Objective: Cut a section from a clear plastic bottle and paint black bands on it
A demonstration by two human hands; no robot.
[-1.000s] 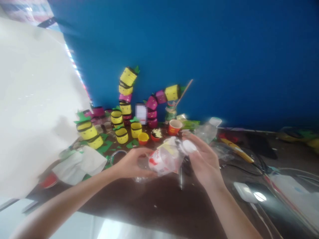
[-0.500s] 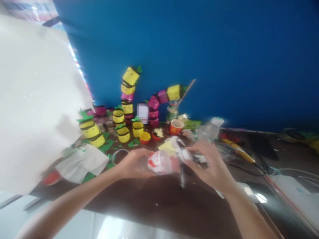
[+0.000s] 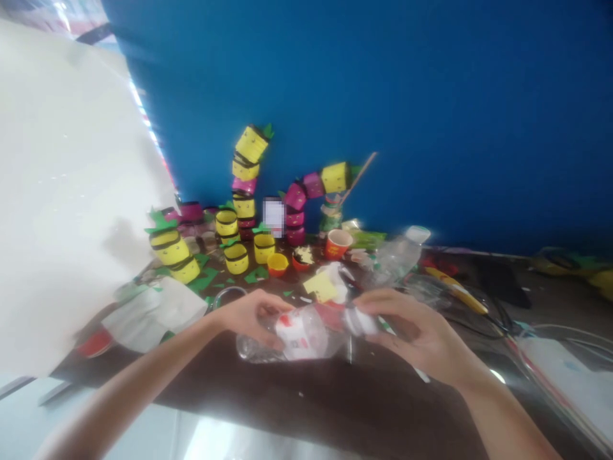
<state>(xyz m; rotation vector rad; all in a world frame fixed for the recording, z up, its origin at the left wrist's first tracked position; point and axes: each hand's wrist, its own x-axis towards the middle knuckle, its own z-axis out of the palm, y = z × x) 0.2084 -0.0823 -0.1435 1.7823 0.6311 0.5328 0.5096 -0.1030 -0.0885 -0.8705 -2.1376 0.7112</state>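
A clear plastic bottle (image 3: 311, 335) with a red and white label lies sideways in front of me, above the dark tabletop. Its base end is gripped by my left hand (image 3: 253, 317), the thumb and fingers around the body. At the other end, my right hand (image 3: 419, 332) has its thumb and fingers on both sides of the white cap end (image 3: 360, 321), which is blurred. Behind the bottle lie a yellow paper square (image 3: 322, 287) and a crumpled white piece (image 3: 341, 278). Under the cap end, a thin shiny tool is partly hidden.
Yellow and purple cup figures (image 3: 251, 144) stand along the blue wall. A red paper cup (image 3: 339, 244) and another clear bottle (image 3: 400, 255) stand behind my hands. White sheets (image 3: 156, 313) and green scraps lie left; a yellow-handled tool (image 3: 457, 291) and cables lie right.
The bottle has come slightly lower and nearer, and its clear base now shows past my left hand. My right hand has shifted a little right and down, still at the cap end.
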